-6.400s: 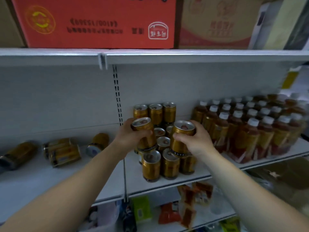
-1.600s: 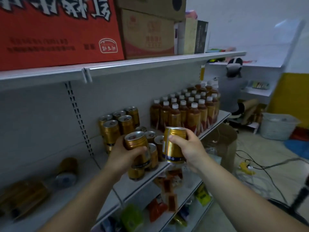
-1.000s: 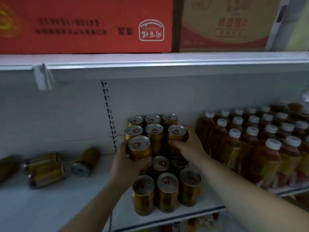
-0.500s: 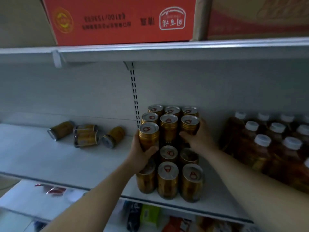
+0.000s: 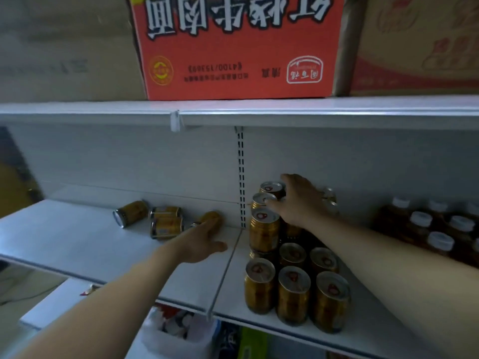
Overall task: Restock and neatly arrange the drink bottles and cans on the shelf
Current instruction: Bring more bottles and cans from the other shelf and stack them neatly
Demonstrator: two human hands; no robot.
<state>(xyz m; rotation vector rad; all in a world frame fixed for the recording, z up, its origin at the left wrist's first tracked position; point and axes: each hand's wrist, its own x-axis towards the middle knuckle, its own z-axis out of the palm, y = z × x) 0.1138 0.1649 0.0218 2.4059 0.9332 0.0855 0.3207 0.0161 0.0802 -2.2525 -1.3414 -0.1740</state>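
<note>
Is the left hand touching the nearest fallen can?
Touching, it seems. In the head view the left hand has its fingertips overlapping the fallen can with no gap visible; it has not closed around it.

The upright cans are gold with silver lids bearing red pull tabs; the cans lying on their sides share the same gold with a darker label band. The shelf is plain white. The carton above is orange-red with white characters and a yellow round emblem. The bottles are brown with white caps
</note>
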